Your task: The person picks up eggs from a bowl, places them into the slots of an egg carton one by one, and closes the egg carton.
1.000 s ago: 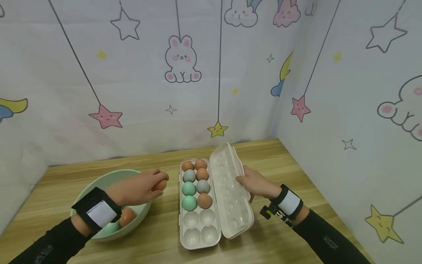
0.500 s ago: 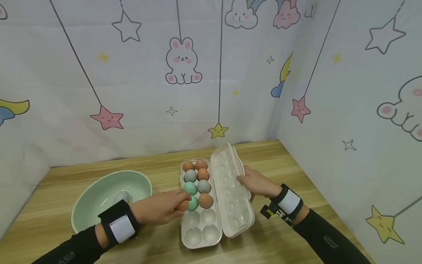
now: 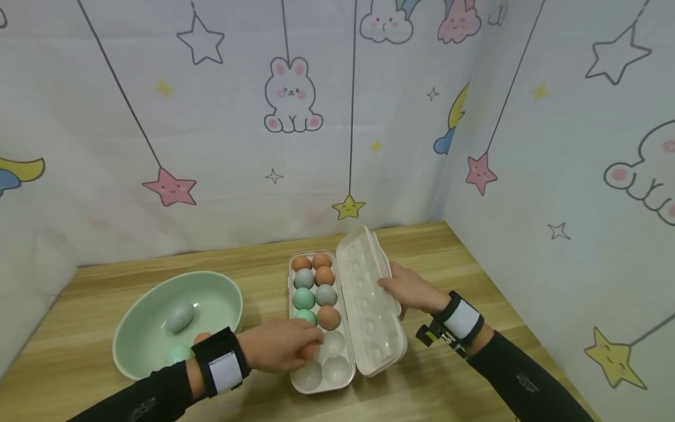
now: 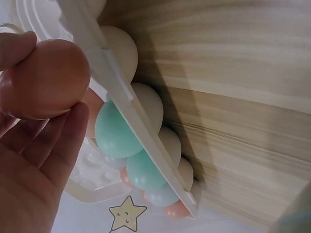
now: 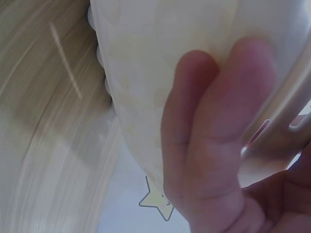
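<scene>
My left hand (image 3: 282, 346) pinches a brown egg (image 4: 46, 80) between thumb and fingertips, low over the near left part of a white egg carton (image 3: 337, 370). Brown, grey and green eggs sit in the carton's far cups; the nearest green egg (image 3: 306, 317) is partly covered by the hand. With fingers on the outside and thumb over the edge, my right hand (image 3: 413, 290) grips the raised carton lid (image 3: 364, 305), which leans to the right. In the right wrist view, two fingers (image 5: 218, 121) lie against the lid's outer face.
A pale green bowl (image 3: 126, 346) stands at left, holding a grey egg (image 3: 180, 317), a green egg (image 3: 179, 353) and a brown egg (image 3: 201, 337), partly behind the left wrist. White printed cloth walls (image 3: 237, 152) border the wooden table (image 3: 422, 246) behind and right.
My left hand has carried the brown egg from above the bowl rightward to the carton, then nearer to me along its left side. My right hand keeps its grip on the lid.
</scene>
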### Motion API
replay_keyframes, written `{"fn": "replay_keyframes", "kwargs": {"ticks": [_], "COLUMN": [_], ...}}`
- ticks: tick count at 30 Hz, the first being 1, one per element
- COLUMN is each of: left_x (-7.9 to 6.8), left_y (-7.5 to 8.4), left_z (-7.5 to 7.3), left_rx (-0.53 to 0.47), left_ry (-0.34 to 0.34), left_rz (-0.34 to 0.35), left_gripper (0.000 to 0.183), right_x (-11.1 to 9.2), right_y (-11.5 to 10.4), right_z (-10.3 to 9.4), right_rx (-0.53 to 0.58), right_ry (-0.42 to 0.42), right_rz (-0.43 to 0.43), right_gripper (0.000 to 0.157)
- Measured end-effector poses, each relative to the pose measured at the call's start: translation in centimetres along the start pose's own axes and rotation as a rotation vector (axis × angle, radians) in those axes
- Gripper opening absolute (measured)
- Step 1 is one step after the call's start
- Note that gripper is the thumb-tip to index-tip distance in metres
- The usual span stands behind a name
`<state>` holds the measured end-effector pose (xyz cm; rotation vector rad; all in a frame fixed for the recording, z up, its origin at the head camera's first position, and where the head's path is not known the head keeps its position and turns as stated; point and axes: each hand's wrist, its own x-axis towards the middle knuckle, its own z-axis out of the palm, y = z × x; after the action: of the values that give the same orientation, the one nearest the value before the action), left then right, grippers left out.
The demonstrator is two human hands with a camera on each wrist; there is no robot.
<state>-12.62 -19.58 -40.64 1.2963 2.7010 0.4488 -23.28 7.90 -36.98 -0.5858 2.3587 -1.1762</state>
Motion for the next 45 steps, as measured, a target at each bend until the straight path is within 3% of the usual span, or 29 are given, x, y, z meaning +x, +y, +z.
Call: {"fn": "replay_keyframes", "kwargs": {"ticks": [4, 11, 27, 32, 35, 37, 40, 45], "left_x": [0.4, 0.7, 0.6, 0.4, -0.1, -0.9, -2.5, -4.9], "left_y": [-0.2, -0.6, -1.1, -1.1, -1.0, -1.1, -1.6, -3.4], "left_z": [0.6, 1.6, 1.6, 1.4, 0.2, -1.1, -3.2, -5.7], "left_rx": [0.056, 0.081, 0.123, 0.071, 0.034, 0.017, 0.017, -0.023], "left_ry": [0.035, -0.002, 0.009, 0.048, 0.111, 0.156, 0.196, 0.162], "left_rz": [0.023, -0.002, 0.006, 0.062, 0.082, 0.057, -0.040, -0.236], "left_gripper": [0.023, 0.023, 0.030, 0.030, 0.022, 0.014, 0.009, 0.004], "right_x": [0.0, 0.1, 0.1, 0.2, 0.2, 0.2, 0.2, 0.3], "right_y": [0.0, 0.1, -0.1, 0.1, 0.2, 0.0, 0.0, 0.4], "right_z": [0.0, 0.3, -0.2, -0.1, -0.1, 0.0, 0.3, 0.5], "right_rx": [0.002, 0.006, -0.012, 0.000, 0.000, 0.008, 0.026, 0.044], "right_ry": [0.003, -0.014, -0.028, -0.037, -0.039, -0.036, -0.033, -0.037], "right_rz": [0.002, 0.000, -0.028, -0.026, -0.024, -0.025, -0.022, -0.016], "right_gripper": [0.048, 0.049, 0.050, 0.049, 0.050, 0.050, 0.050, 0.051]}}
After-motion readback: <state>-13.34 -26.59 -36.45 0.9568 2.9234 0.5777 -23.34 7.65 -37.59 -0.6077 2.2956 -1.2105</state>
